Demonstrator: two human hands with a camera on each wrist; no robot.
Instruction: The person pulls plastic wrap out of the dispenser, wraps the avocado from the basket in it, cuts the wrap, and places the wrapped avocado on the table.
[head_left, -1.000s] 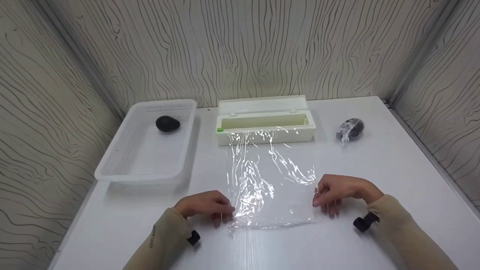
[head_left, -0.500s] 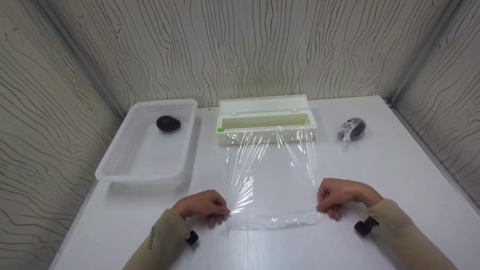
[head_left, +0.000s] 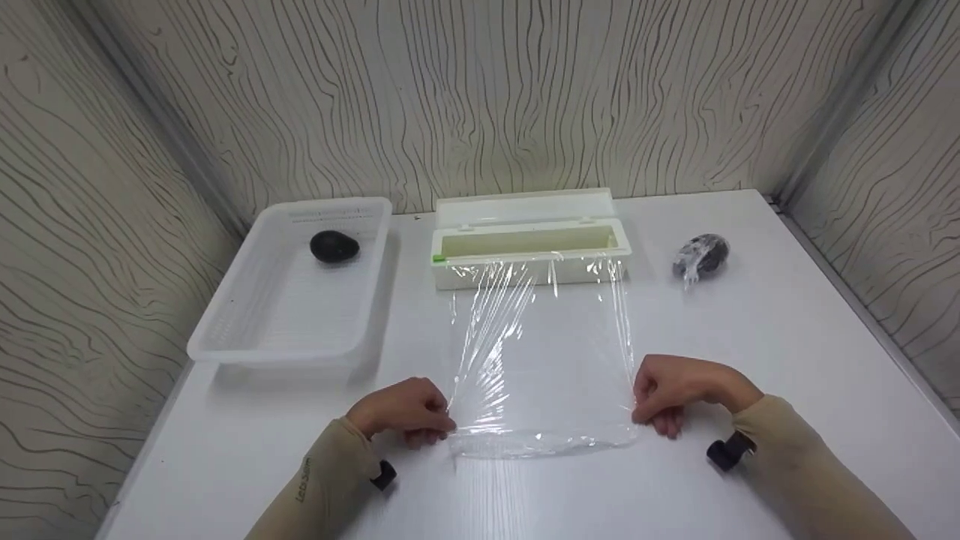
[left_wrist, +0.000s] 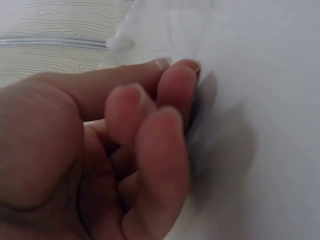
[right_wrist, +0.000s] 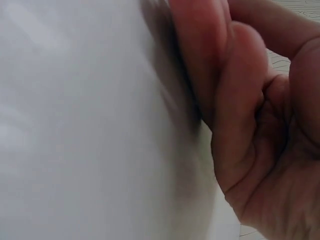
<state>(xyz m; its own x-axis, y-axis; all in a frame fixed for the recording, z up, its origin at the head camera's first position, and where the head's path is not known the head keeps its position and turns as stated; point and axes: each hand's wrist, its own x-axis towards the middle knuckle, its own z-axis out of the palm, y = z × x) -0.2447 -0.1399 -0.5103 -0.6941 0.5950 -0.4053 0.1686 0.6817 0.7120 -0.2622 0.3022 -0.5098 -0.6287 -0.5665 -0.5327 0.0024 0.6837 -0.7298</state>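
Observation:
A sheet of clear plastic wrap (head_left: 555, 360) stretches from the front edge of a white dispenser box (head_left: 529, 274) toward the person. My left hand (head_left: 405, 409) pinches its near left corner between thumb and index finger. At the near right corner my right hand (head_left: 686, 390) pinches the wrap the same way. Straight creases fan out from the left corner, and the near edge is slightly bunched. The box's lid (head_left: 525, 208) stands raised at the back, and a small green piece (head_left: 439, 259) sits at its left end. In the left wrist view, thumb and index finger (left_wrist: 177, 82) meet on the film.
To the left stands a white plastic basket (head_left: 277, 356) with a dark avocado-shaped object (head_left: 334, 247) inside. A similar dark object wrapped in film (head_left: 702, 256) lies on the white table (head_left: 780, 322) at the right. Patterned walls (head_left: 525, 97) enclose the back and sides.
Both hands have drawn slightly toward the person and a little apart. The wrap, loose and wrinkled before, is now pulled tauter with straighter creases.

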